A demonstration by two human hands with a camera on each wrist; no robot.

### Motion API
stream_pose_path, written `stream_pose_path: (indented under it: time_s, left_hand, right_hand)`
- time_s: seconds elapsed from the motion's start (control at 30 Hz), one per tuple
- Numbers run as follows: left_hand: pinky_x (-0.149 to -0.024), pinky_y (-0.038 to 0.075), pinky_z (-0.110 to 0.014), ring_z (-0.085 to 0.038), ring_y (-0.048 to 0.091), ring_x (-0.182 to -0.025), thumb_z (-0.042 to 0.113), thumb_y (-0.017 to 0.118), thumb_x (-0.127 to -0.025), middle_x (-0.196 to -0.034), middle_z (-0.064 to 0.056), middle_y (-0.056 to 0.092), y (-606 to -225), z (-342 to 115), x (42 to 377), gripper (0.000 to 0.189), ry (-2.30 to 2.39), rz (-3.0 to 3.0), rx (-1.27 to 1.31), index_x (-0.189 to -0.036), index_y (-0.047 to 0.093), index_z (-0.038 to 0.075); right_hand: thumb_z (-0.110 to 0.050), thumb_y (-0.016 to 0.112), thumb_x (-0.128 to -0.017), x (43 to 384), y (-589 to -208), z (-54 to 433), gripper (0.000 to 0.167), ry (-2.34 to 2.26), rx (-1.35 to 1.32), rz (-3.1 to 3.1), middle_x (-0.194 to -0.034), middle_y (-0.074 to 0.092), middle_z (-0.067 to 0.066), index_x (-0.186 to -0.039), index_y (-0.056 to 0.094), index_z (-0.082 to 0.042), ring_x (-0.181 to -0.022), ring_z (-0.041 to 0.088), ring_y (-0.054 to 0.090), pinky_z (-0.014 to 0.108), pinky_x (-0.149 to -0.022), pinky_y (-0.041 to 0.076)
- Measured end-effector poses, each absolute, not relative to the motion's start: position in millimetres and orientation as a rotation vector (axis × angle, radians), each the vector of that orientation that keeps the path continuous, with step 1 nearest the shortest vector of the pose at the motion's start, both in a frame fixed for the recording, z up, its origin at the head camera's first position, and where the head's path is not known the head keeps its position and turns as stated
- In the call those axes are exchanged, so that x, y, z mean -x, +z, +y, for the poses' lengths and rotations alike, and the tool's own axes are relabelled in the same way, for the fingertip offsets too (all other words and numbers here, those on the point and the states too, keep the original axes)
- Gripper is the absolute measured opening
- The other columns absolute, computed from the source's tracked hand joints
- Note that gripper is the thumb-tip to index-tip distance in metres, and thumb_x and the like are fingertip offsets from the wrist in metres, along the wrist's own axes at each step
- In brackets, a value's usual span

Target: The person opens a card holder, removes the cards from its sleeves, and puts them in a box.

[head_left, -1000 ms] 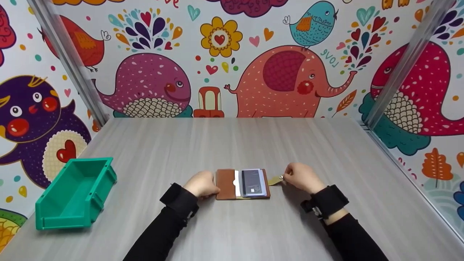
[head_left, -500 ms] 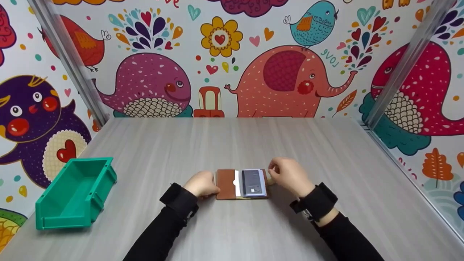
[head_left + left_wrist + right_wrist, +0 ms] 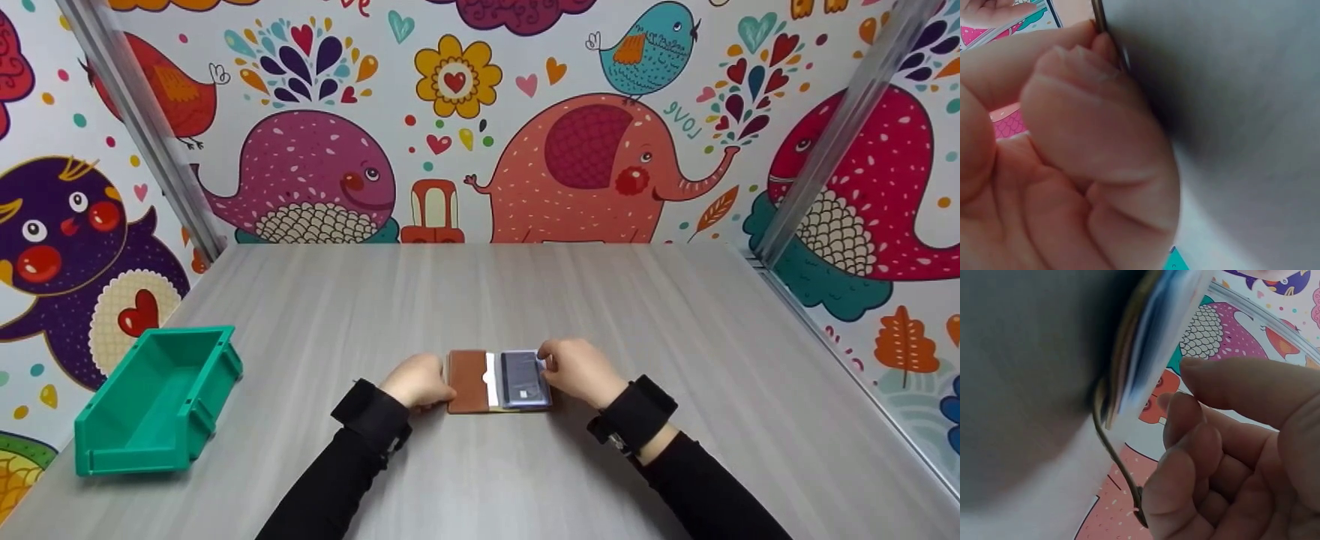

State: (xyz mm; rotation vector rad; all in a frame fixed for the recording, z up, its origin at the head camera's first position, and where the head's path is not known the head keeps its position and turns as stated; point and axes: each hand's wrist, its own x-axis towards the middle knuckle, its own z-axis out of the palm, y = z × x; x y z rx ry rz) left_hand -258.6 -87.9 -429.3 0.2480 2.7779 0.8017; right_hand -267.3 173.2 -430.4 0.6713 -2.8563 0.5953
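A brown card wallet [image 3: 466, 381] lies spread on the table, a white card at its middle and clear sleeves with a dark card [image 3: 522, 379] on its right half. My left hand [image 3: 415, 381] pinches the wallet's left edge; the left wrist view shows thumb and finger at its thin rim. At the right edge, my right hand [image 3: 585, 371] has its fingers beside the sleeves. In the right wrist view its fingers curl loosely, thumb apart, gripping nothing. There the wallet's strap [image 3: 1114, 453] runs down from the layered sleeves, its snap end partly hidden behind the fingers.
A green plastic bin [image 3: 131, 459] stands on the left of the grey wood-grain table [image 3: 480, 300]. Metal posts [image 3: 142, 127] and cartoon-printed walls [image 3: 450, 150] border the table at the back and sides.
My right hand has let go of the strap and moved left to the right edge of the sleeves. The left hand stays on the wallet's left edge.
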Motion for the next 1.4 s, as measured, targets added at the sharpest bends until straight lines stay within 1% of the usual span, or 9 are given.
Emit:
stream_pose_path:
  time_s: [0.2,0.47,0.87,1.1,1.3,1.4]
  left_hand:
    - [-0.04,0.034,-0.025,-0.012,0.041,-0.04,0.008,0.071,-0.081,-0.048,0.002,0.045,-430.3,-88.4,259.8,0.032,0.805,2.774,-0.247,-0.058,0.048,0.011]
    - [-0.04,0.035,-0.025,-0.012,0.042,-0.041,0.008,0.07,-0.08,-0.047,0.002,0.045,-430.3,-89.5,259.5,0.029,0.812,2.769,-0.251,-0.06,0.048,0.01]
    - [-0.039,0.035,-0.024,-0.012,0.042,-0.041,0.008,0.07,-0.08,-0.051,0.0,0.048,-430.8,-89.5,258.9,0.026,0.826,2.774,-0.247,-0.064,0.049,0.01]
    - [-0.038,0.034,-0.024,-0.012,0.041,-0.039,0.008,0.07,-0.079,-0.047,0.002,0.046,-431.2,-90.1,258.2,0.029,0.828,2.785,-0.27,-0.061,0.048,0.01]
    - [-0.04,0.035,-0.025,-0.013,0.042,-0.041,0.009,0.07,-0.08,-0.051,0.0,0.048,-430.3,-89.7,257.6,0.027,0.827,2.773,-0.26,-0.063,0.048,0.01]
    - [-0.04,0.034,-0.025,-0.012,0.041,-0.041,0.009,0.068,-0.081,-0.05,0.001,0.046,-430.3,-89.3,256.7,0.029,0.81,2.785,-0.262,-0.062,0.047,0.011]
  right_hand:
    - [-0.003,0.077,-0.076,266.4,-433.6,172.9,0.023,0.588,-0.658,-2.88,-0.069,0.057,-0.001,-0.097,0.071,0.002,-0.063,0.016,0.052,0.037,-0.062,0.047]
    - [-0.005,0.079,-0.075,265.6,-435.3,173.2,0.021,0.577,-0.665,-2.882,-0.071,0.061,0.002,-0.095,0.072,-0.001,-0.066,0.019,0.055,0.041,-0.065,0.049]
    - [-0.006,0.079,-0.077,265.9,-435.3,171.8,0.021,0.595,-0.617,-2.918,-0.076,0.065,0.005,-0.097,0.073,-0.001,-0.07,0.021,0.058,0.043,-0.07,0.051]
    - [-0.005,0.078,-0.078,267.0,-437.1,173.5,0.021,0.64,-0.618,-2.928,-0.075,0.064,0.004,-0.097,0.073,0.001,-0.069,0.02,0.058,0.041,-0.069,0.05]
    - [-0.007,0.077,-0.078,267.4,-438.7,175.6,0.022,0.667,-0.605,-2.943,-0.078,0.065,0.005,-0.099,0.073,0.0,-0.071,0.02,0.058,0.041,-0.068,0.05]
    - [-0.008,0.077,-0.079,267.1,-438.8,175.9,0.022,0.672,-0.597,-2.95,-0.079,0.065,0.005,-0.099,0.073,0.0,-0.072,0.021,0.058,0.041,-0.069,0.049]
